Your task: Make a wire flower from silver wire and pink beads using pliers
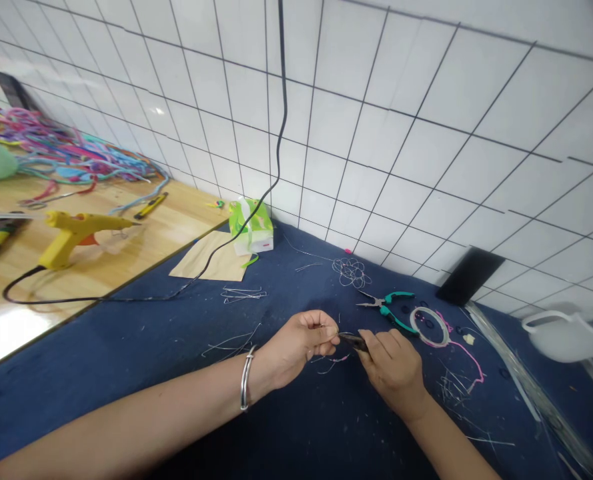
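Observation:
My left hand (pixel 303 343), with a silver bangle (pixel 247 380) on its wrist, pinches a thin wire near the middle of the dark blue mat. Wrapped round a pair of dark-jawed pliers (pixel 352 341) is my right hand (pixel 393 367). The jaws point left and meet the wire at my left fingertips. The handles are hidden inside my right palm. Just below the fingers, a short wire with a bit of pink (pixel 339 359) lies on the mat. Cut wires (pixel 233 343) lie left of my left hand.
Teal-handled needle-nose pliers (pixel 386 307), a looped wire flower (pixel 351 272) and a white ring (pixel 429 327) lie beyond my hands. A yellow glue gun (pixel 76 233) with a trailing black cord, coloured pipe cleaners (pixel 76 150) and a green tissue pack (pixel 251 227) are at left. A white jug (pixel 559 337) stands right.

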Demonstrator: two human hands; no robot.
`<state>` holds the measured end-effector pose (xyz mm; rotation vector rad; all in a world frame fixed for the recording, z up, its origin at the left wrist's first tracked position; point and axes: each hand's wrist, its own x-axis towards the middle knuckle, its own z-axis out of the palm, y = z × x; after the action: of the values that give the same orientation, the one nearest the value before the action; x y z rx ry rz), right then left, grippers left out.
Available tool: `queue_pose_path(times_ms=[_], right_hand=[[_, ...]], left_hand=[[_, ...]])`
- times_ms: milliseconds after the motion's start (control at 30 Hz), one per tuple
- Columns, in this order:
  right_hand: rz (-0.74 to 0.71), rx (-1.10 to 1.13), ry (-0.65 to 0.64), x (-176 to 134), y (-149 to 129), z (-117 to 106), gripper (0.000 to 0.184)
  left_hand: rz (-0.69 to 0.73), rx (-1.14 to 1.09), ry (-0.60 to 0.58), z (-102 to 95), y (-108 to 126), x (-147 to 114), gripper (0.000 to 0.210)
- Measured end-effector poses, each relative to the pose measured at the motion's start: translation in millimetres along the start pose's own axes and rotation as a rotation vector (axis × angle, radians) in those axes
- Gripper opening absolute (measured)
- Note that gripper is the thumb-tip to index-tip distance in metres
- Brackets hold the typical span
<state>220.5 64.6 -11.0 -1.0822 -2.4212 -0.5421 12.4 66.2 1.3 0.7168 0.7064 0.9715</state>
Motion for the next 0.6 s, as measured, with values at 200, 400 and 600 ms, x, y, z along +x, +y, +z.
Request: queue_pose_path(times_ms=[200,400,600], right_hand=[[-0.018,0.002,-0.027,1.0,5.2,0.2,0.026],[-0.09,0.076,-0.278,3.6,16.1,-13.1,0.017],[-0.007,0.171,-0.545,-9.2,6.2,-37.9,0.017]], left_hand=[[0.005,0.028,-0.014,-2.8,-0.6,1.3,0.008],[0.08,0.127,0.063,-15.7,-2.6,10.8,0.011],[0.046,0.108,0.082,-20.0,-5.4,13.0,0.015]])
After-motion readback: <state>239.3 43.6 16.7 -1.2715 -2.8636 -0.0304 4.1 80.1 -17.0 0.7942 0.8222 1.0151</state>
